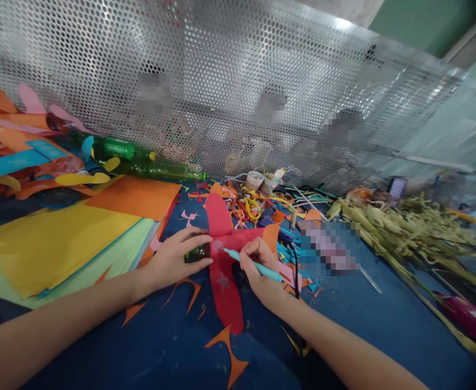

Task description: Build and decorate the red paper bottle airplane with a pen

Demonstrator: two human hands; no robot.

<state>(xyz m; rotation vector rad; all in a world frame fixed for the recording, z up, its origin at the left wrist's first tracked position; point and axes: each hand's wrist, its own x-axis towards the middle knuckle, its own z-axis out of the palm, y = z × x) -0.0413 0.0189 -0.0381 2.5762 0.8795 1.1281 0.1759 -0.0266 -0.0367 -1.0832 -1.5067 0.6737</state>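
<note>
Red plane point(222, 265) between left hand point(183, 253) and right hand point(261, 265), over tabletop point(160, 346); body runs left-right, wings point(229, 309) near-far. Left grasps its bottle point(198, 252) end; right pinches teal pen point(268, 271), tip at pale circle point(217, 245).

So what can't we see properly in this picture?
Head view:
Dark bottle: partly hidden by left fingers and red paper.
Blue marker: middle hidden behind right fingers.
Upper orange plane: cut off by left edge.
People: blurred, and screened by perforated metal sheet.
</note>
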